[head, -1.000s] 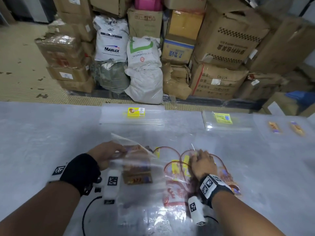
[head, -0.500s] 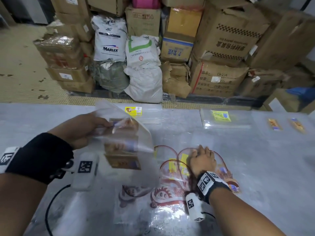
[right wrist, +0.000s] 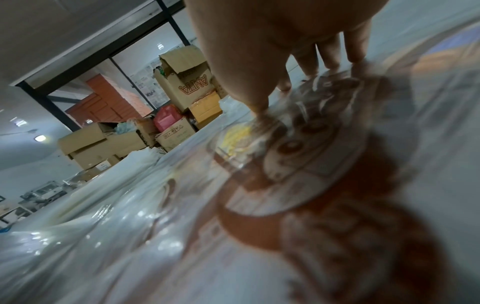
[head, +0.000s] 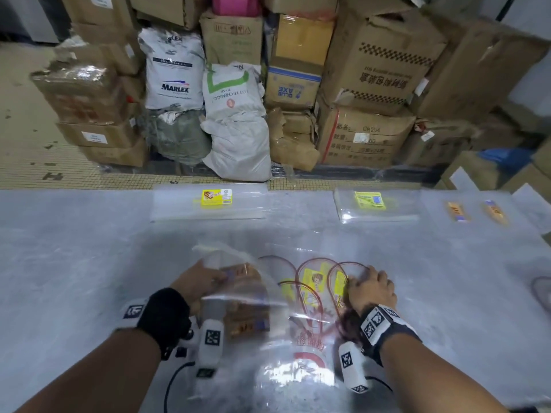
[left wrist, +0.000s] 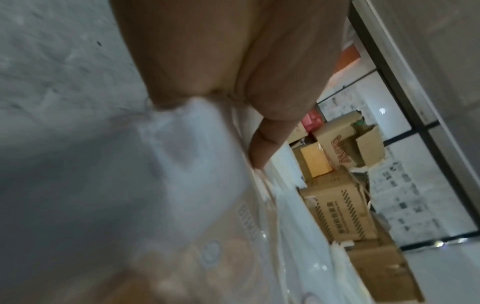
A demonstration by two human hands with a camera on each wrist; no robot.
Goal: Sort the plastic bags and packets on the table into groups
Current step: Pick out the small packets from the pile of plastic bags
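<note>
Cardboard boxes (head: 378, 70) and sacks (head: 235, 120) wall our grey worktop (head: 65, 263). Our left hand (head: 196, 281) pinches the brown-printed bag (head: 238, 299) near its edge; right hand (head: 372, 290) fingers (right wrist: 330, 51) press flat on the red-printed bags (head: 313, 293).

So the left hand (head: 199, 281) is back down low over the table (head: 74, 248) now, after lifting the clear bag with brown print (head: 238, 296) up toward the far edge half a second ago. The bag is down again beside the red-printed bags (head: 313, 296). The right hand (head: 372, 289) has slid a bit to the right along those bags' top edge.
</note>
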